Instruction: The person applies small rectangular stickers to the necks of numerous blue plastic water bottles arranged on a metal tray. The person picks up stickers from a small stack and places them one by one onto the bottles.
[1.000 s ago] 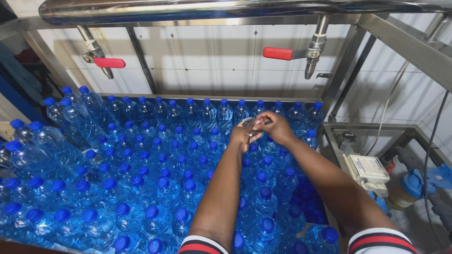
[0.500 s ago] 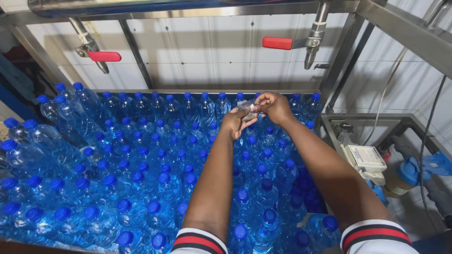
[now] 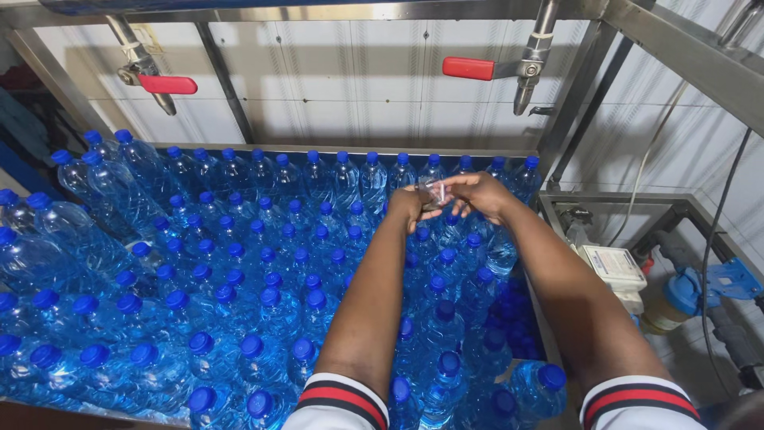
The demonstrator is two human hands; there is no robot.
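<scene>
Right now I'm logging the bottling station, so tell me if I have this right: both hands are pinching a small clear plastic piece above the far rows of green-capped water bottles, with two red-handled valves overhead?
Not quite: the head view shows blue caps, not green. Both the left hand and the right hand do pinch a small clear plastic piece above the far rows of blue-capped water bottles, with two red-handled valves overhead.

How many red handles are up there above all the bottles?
2. One red handle is on the left valve, above the back-left bottles. The other red handle is on the right valve, above the hands. More may be hidden out of frame.
</scene>
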